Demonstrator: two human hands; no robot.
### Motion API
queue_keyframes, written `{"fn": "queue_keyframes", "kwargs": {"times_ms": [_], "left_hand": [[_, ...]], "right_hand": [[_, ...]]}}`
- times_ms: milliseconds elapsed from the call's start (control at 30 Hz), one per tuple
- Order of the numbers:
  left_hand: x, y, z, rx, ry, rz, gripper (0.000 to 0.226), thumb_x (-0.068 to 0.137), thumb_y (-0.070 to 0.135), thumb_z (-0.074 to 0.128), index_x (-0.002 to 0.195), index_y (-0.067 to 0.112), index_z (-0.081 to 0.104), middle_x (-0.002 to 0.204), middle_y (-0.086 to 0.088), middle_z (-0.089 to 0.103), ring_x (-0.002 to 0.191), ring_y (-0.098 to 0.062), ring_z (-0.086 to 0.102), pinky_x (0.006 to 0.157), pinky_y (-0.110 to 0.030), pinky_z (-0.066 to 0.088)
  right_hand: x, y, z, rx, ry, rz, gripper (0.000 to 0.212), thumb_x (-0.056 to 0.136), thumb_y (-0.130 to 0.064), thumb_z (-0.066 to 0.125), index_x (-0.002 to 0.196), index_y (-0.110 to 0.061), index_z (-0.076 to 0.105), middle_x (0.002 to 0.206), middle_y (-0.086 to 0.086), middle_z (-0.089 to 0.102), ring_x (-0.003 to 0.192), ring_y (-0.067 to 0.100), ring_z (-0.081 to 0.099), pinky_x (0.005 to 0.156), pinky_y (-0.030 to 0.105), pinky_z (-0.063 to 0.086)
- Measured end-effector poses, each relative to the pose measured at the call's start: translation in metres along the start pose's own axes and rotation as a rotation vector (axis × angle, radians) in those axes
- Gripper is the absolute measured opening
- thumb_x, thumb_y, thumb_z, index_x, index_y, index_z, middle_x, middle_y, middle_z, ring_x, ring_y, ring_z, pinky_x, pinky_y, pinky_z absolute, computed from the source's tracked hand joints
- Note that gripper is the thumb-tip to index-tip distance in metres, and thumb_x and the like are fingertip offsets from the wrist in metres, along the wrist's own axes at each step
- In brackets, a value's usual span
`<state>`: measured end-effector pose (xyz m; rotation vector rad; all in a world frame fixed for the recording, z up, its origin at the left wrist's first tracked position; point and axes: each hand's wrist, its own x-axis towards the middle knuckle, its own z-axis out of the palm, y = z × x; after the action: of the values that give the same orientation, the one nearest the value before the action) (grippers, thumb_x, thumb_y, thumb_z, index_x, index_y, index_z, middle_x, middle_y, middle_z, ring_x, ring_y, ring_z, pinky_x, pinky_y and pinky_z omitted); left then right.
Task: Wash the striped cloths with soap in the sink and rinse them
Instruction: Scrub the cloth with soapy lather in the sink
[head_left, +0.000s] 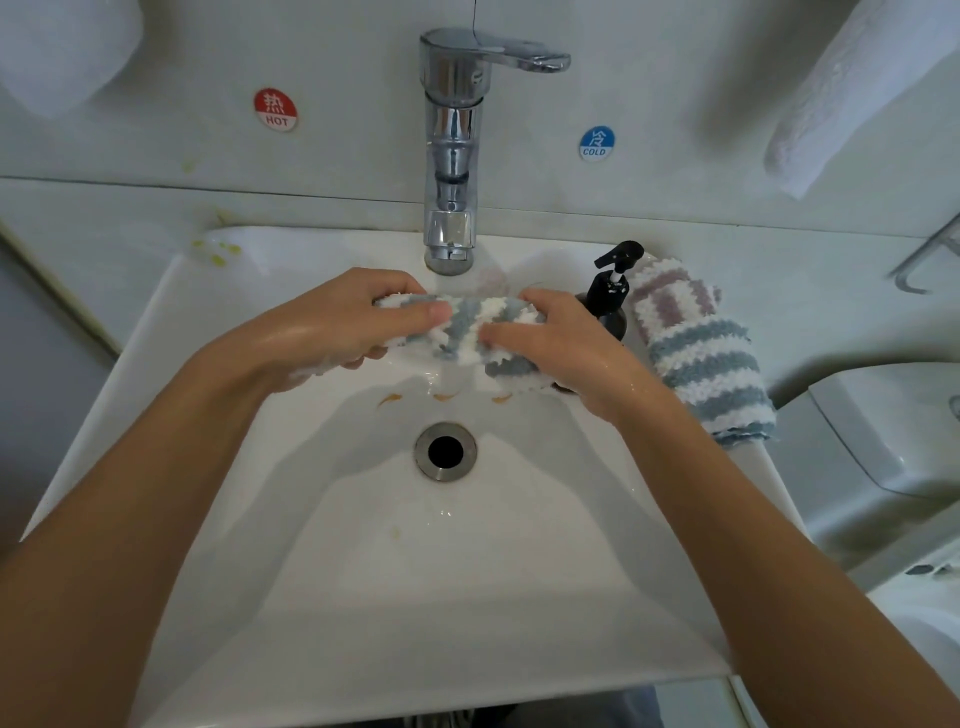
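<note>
A person works a blue-and-white striped cloth (462, 332) between both hands under the chrome faucet (451, 156), above the white sink (260, 519), with suds showing on the left hand (332, 325) and what appears to be a thin stream of water falling from the spout onto the fabric. The step in hand looks to be scrubbing or rinsing this one cloth: done well, it calls for keeping the bunched fabric directly beneath the stream, rubbing one end against the other, turning the wad so hidden folds meet the water, and squeezing until no foam comes out. The left hand grips the cloth's left end, fingers curled round it and the thumb laid across the top; the right hand (558, 343) grips the right end, thumb pressed on the near side and fingers wrapped over the far side, closed tight on the fabric. A second, folded stack of striped cloths (701, 353) waits on the sink's right rim, just beside a black pump soap bottle (610, 291), well apart from the hands. The drain (445, 451) sits open below, and droplets cling to the right wrist.
</note>
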<state>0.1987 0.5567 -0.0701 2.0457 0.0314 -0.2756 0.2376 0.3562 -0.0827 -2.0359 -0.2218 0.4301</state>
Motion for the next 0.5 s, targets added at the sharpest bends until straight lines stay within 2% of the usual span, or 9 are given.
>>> {"fn": "queue_keyframes", "kwargs": {"times_ms": [67,133,167,233,267,333,367,433,500], "left_hand": [[0.004,-0.003,0.009,-0.004,0.071,0.011,0.023,0.091,0.039,0.061,0.087,0.017,0.064,0.073,0.000,0.057,0.055,-0.012,0.037,0.044,-0.017,0.029],[0.008,-0.005,0.016,0.030,0.133,0.060,0.019,0.094,0.030,0.060,0.094,0.011,0.062,0.074,-0.005,0.060,0.048,-0.010,0.043,0.040,-0.019,0.032],[0.009,-0.006,0.019,0.035,0.157,0.071,0.015,0.095,0.026,0.060,0.099,0.011,0.060,0.074,-0.005,0.061,0.045,-0.007,0.048,0.038,-0.018,0.035],[0.010,-0.007,0.022,-0.022,0.182,0.059,0.015,0.097,0.019,0.058,0.111,0.014,0.058,0.083,-0.007,0.063,0.053,-0.006,0.060,0.041,-0.022,0.048],[0.011,-0.007,0.023,-0.046,0.187,0.049,0.017,0.097,0.018,0.057,0.114,0.016,0.058,0.087,-0.008,0.064,0.056,-0.008,0.062,0.045,-0.024,0.052],[0.012,-0.008,0.025,0.000,0.234,0.059,0.009,0.099,0.018,0.053,0.102,0.018,0.061,0.077,-0.002,0.062,0.056,-0.010,0.058,0.049,-0.023,0.047],[0.012,-0.008,0.027,0.068,0.287,0.089,0.012,0.100,0.021,0.051,0.092,0.019,0.061,0.072,0.001,0.059,0.059,-0.012,0.055,0.053,-0.023,0.043],[0.009,-0.006,0.034,0.195,0.407,0.163,0.023,0.101,0.030,0.048,0.080,0.023,0.055,0.067,0.005,0.053,0.061,-0.012,0.049,0.054,-0.026,0.035],[0.003,-0.001,0.044,0.187,0.502,0.237,0.036,0.102,0.039,0.045,0.068,0.028,0.046,0.057,0.006,0.046,0.052,-0.008,0.042,0.052,-0.029,0.031]], "right_hand": [[-0.001,0.001,0.001,0.043,-0.020,0.007,0.011,0.088,-0.009,0.063,0.090,-0.018,0.058,0.085,0.009,0.074,0.077,0.024,0.074,0.081,0.044,0.058],[-0.002,0.002,0.002,0.048,-0.030,0.000,0.016,0.090,-0.002,0.056,0.091,-0.018,0.052,0.074,0.008,0.071,0.067,0.020,0.072,0.073,0.040,0.058],[-0.002,0.001,0.002,0.052,-0.027,-0.010,0.017,0.091,-0.002,0.055,0.094,-0.017,0.048,0.073,0.008,0.068,0.062,0.018,0.069,0.068,0.038,0.057],[-0.001,0.001,0.004,0.068,-0.003,-0.031,0.020,0.093,-0.007,0.058,0.103,-0.017,0.044,0.075,0.004,0.061,0.058,0.015,0.060,0.059,0.037,0.054],[-0.001,0.002,0.005,0.058,0.018,-0.049,0.021,0.094,-0.012,0.060,0.106,-0.019,0.044,0.076,0.000,0.058,0.058,0.010,0.055,0.053,0.030,0.052],[0.000,0.002,0.010,0.020,0.080,-0.117,0.018,0.093,-0.025,0.064,0.101,-0.023,0.048,0.076,-0.008,0.055,0.052,-0.002,0.048,0.047,0.017,0.040],[-0.001,0.001,0.013,0.026,0.118,-0.154,0.017,0.092,-0.031,0.064,0.093,-0.024,0.049,0.074,-0.011,0.055,0.050,-0.004,0.046,0.048,0.014,0.037],[-0.002,-0.001,0.019,0.080,0.212,-0.201,0.026,0.093,-0.043,0.060,0.078,-0.025,0.049,0.068,-0.012,0.053,0.051,-0.001,0.044,0.053,0.016,0.037],[-0.004,-0.003,0.023,0.148,0.269,-0.196,0.039,0.096,-0.048,0.053,0.067,-0.023,0.043,0.060,-0.010,0.043,0.053,0.007,0.037,0.055,0.021,0.034]]}}
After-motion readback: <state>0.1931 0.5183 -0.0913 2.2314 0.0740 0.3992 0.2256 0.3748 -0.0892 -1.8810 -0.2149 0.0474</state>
